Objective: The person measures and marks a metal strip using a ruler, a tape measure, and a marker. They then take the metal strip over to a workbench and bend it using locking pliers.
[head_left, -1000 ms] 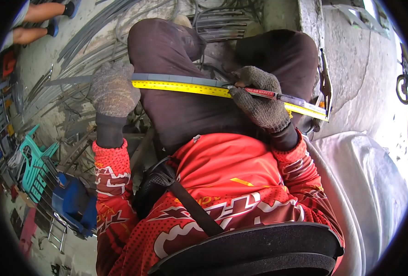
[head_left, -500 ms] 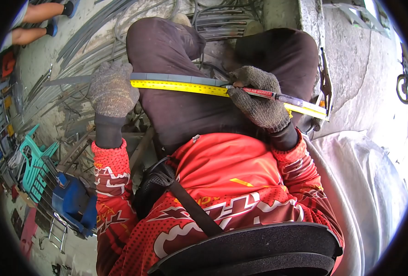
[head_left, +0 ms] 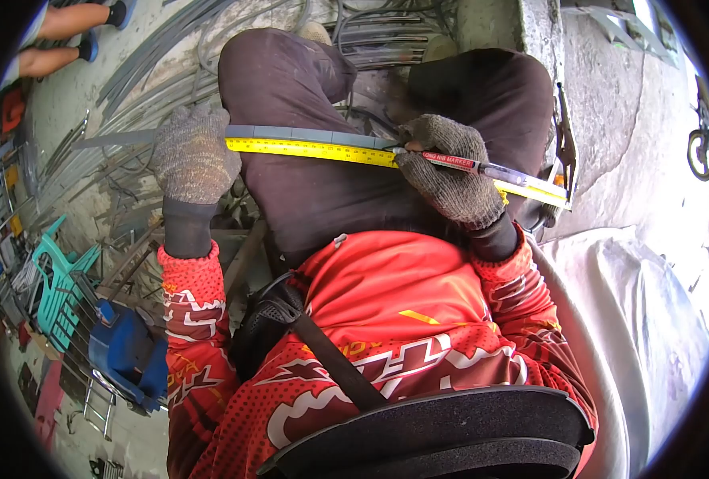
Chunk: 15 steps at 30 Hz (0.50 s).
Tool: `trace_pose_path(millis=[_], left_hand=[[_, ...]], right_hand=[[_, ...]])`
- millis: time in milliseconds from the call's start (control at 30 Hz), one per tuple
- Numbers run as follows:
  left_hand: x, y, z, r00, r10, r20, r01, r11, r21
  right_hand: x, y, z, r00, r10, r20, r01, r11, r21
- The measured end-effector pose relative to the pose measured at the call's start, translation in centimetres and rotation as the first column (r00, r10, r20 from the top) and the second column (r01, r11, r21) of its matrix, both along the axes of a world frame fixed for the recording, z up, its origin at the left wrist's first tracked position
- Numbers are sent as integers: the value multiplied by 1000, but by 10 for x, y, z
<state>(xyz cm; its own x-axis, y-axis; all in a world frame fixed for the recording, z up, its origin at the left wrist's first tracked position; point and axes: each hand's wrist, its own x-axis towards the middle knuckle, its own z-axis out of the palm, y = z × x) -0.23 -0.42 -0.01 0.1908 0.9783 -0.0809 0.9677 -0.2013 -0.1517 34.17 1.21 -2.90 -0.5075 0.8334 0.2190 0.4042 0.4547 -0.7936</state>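
Note:
Across my lap runs a flat grey metal strip [head_left: 291, 134], marked with thin cross lines. A yellow tape measure blade [head_left: 314, 151] lies along its near edge. My left hand [head_left: 198, 156], in a grey knit glove, is closed around the strip and the tape at the left. In a matching glove, my right hand [head_left: 449, 169] is closed around a long nib marker [head_left: 448, 160], its tip at the strip's right part. Beyond that hand the tape blade continues to the right, ending in a metal hook. The fingers of the right hand partly hide the strip's right end.
Several long grey strips [head_left: 151, 68] and rods lie on the floor ahead. A teal plastic chair [head_left: 63, 279] and a blue container [head_left: 123, 343] stand at the left. Another person's legs [head_left: 59, 40] show at the upper left. A silvery sheet [head_left: 626, 303] covers something at the right.

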Motion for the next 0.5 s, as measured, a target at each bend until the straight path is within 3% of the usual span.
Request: trace_pose_path(millis=[167, 267, 467, 500], left_hand=[[-2, 1, -1, 1000, 5, 7, -5, 1000, -10], [0, 1, 0, 1000, 16, 2, -16, 999, -34], [-2, 0, -1, 1000, 1, 18, 0, 1000, -14], [-3, -1, -2, 1000, -3, 25, 3, 1000, -2]], right_hand=[[0, 1, 1, 1000, 3, 17, -4, 999, 48], [-1, 0, 5, 999, -21, -24, 20, 999, -43], [0, 0, -1, 1000, -18, -22, 18, 1000, -19], [0, 1, 3, 995, -55, -79, 43, 989, -145]])
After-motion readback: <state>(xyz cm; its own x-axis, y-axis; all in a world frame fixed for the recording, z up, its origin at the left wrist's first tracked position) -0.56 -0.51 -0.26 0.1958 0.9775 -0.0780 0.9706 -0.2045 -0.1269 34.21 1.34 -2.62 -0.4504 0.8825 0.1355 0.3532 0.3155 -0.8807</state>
